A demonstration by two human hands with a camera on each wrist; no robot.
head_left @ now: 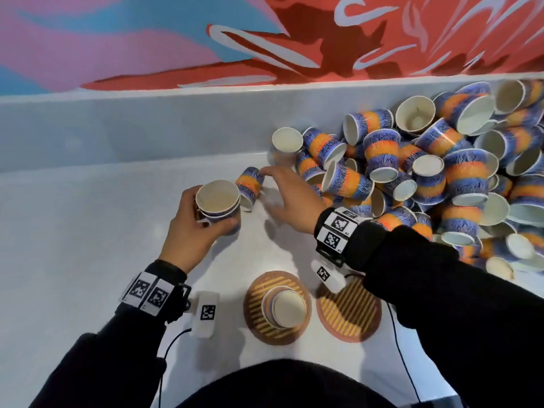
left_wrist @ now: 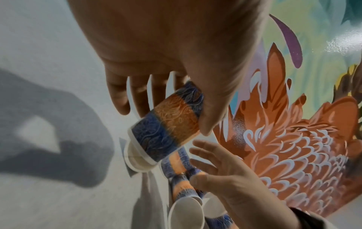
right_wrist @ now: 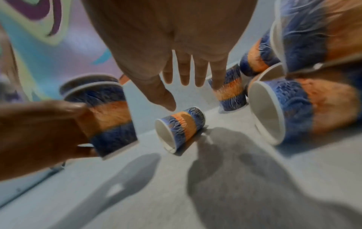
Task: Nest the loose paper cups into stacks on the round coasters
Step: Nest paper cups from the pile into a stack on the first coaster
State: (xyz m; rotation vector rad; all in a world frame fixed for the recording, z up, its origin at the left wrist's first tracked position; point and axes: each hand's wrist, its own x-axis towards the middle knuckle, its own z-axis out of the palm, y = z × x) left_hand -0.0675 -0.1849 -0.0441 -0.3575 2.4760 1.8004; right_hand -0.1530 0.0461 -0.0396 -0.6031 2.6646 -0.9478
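Note:
My left hand (head_left: 194,222) grips a short nested stack of blue-and-orange paper cups (head_left: 219,203), mouth up, above the white table; the same stack (left_wrist: 166,124) shows in the left wrist view. Just right of it a single cup (head_left: 249,184) lies on its side, also seen as the lone cup (right_wrist: 180,128). My right hand (head_left: 290,195) hovers over it with fingers spread and straight, holding nothing. Near me, an upside-down stack of cups (head_left: 284,306) stands on the left round coaster (head_left: 259,313). The right coaster (head_left: 348,312) holds no cups.
A large heap of loose cups (head_left: 426,169) fills the table's right side against the white back ledge (head_left: 147,125). A painted wall rises behind. Cables (head_left: 403,357) trail from the wrist cameras near the front edge.

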